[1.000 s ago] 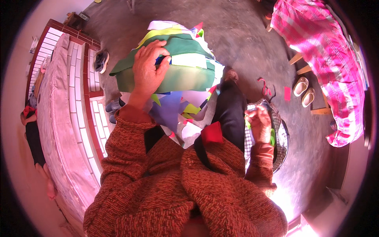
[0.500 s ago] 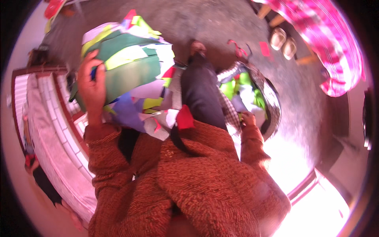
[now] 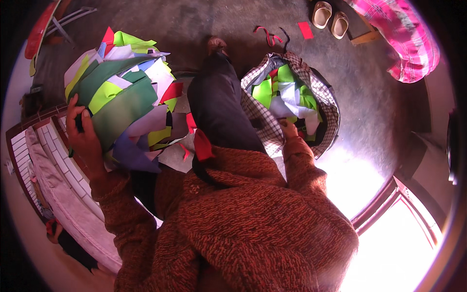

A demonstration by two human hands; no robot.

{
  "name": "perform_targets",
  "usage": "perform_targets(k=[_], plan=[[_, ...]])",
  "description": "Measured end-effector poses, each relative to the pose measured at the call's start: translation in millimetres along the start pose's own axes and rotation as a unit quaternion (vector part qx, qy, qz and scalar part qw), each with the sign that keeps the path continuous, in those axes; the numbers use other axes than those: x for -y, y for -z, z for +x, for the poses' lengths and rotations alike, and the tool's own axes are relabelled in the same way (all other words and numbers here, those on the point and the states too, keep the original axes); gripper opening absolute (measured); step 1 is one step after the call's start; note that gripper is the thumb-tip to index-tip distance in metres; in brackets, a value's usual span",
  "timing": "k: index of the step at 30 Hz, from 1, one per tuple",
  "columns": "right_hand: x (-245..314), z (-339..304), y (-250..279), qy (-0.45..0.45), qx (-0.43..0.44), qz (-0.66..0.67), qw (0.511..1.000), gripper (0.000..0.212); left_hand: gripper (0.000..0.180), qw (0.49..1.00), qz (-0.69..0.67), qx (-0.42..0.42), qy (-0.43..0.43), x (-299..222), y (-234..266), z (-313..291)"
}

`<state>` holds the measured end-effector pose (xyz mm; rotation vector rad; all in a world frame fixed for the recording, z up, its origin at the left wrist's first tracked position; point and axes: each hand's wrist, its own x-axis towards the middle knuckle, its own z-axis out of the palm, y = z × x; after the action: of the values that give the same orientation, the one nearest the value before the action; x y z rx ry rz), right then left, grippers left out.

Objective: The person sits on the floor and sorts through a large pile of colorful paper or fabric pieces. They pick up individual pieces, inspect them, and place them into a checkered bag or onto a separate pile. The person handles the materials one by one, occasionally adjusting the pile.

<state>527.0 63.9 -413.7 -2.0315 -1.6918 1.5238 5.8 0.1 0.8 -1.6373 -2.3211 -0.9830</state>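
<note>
At the left stands a tall heap of cloth scraps (image 3: pixel 124 104) in dark green, lime, lavender, white and red. My left hand (image 3: pixel 87 136) curls against its outer side, thumb apart from the index finger, closed on the scraps. To the right of my dark-trousered leg, an open checked cloth bag (image 3: pixel 260 114) holds more scraps (image 3: pixel 292 95) in lime, pale blue, white and red. Just inside the bag's near rim, my right hand (image 3: pixel 289 129) has bent fingers. What they hold is hidden.
On the floor beyond the bag lie a red strip (image 3: pixel 266 35), a red scrap (image 3: pixel 305 30) and a pair of slippers (image 3: pixel 331 19). Pink plaid cloth (image 3: pixel 406 39) hangs at the upper right. A bed-like frame with pink cloth (image 3: pixel 58 180) stands at the left.
The view has shifted, so the heap and my left hand appear farther left. The bag also sits farther left and higher in view. Both hands keep their places at the heap and bag.
</note>
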Motion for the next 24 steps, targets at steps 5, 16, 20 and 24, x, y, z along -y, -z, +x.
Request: perform_targets(k=[5,16,20,24], plan=[[-13.2,17.5,-9.2,-0.058,0.062,0.237,0.968,0.037,0.010,1.000,0.016,-0.001,0.023,-5.2,0.0,0.1],[10.6,15.3,-3.6,-0.103,0.028,0.527,0.843,0.049,0.009,0.999,-0.018,-0.029,0.034,-3.1,-5.6,-2.8],[40.0,15.5,-0.6,-0.188,-0.029,0.562,0.805,0.054,0.010,0.998,-0.038,-0.033,0.034,-4.1,-7.0,-2.9],[42.4,14.9,9.6,-0.148,0.018,0.581,0.800,0.048,0.010,0.997,-0.048,-0.034,0.040,-4.6,-7.3,-3.3]])
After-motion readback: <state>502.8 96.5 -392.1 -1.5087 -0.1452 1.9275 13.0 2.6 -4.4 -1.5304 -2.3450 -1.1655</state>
